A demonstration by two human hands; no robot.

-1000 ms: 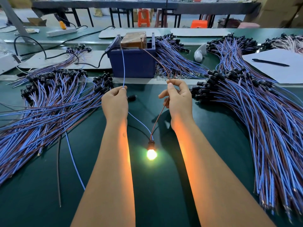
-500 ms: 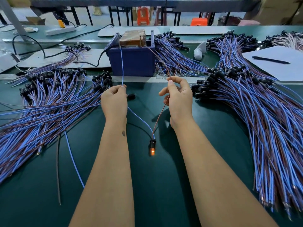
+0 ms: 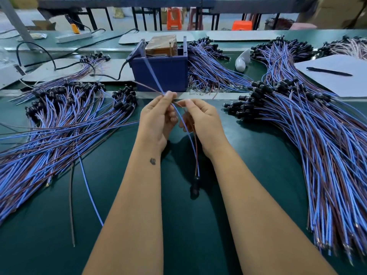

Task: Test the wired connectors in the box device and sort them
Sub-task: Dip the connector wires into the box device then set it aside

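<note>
2 hands [image 3: 156,118] [image 3: 202,120], 1 blue box [image 3: 162,74], 1 pen [image 3: 328,71], 1 power strip [image 3: 73,37], 2 orange stools [image 3: 173,18] [image 3: 241,25]; wire bundles too many to count.

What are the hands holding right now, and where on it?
One wired connector, by its wire ends: left hand pinches them, right hand too; the black head hangs below.

Factory assembly workshop: long green benches [image 3: 258,159], heaped wire harnesses [image 3: 317,135], power strip [image 3: 73,36], plastic stools [image 3: 173,18].

Even, fairly bright overhead light – soft shadows under the forearms on the green table [image 3: 198,225]. Wide-angle bending at edges. Slight motion blur on the blue wire [image 3: 153,76] – background soft, no strong glare.
</note>
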